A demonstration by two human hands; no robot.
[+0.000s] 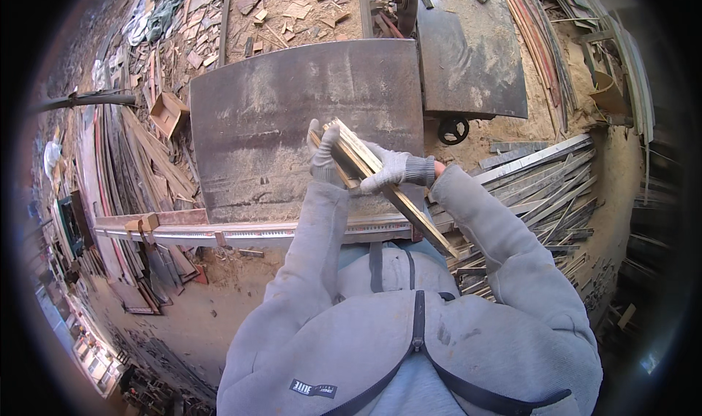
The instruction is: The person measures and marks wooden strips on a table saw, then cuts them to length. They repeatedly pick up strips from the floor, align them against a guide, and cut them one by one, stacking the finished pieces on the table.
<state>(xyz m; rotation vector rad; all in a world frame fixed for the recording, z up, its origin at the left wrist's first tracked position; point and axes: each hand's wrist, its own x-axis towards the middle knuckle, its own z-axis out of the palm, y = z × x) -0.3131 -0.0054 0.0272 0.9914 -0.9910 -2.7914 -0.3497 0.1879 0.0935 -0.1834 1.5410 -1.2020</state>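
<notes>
Several narrow wooden boards (418,218) are held together in front of me, slanting from the far left down toward my right hip. My left hand (324,151), in a pale knit glove, is closed around the far end of the bundle. Gloved the same way, my right hand (386,170) grips the boards around their middle, its thumb side toward the far end. Beneath them lies a large dark metal machine table (256,116), dusted with sawdust. The fingers on the underside of the boards are hidden.
A rail with a measuring scale (270,230) runs along the table's near edge; a small wood block (149,221) sits at its left. A second metal table (472,65) has a black handwheel (453,130). Long strips (545,178) are piled at right, scraps (292,14) beyond.
</notes>
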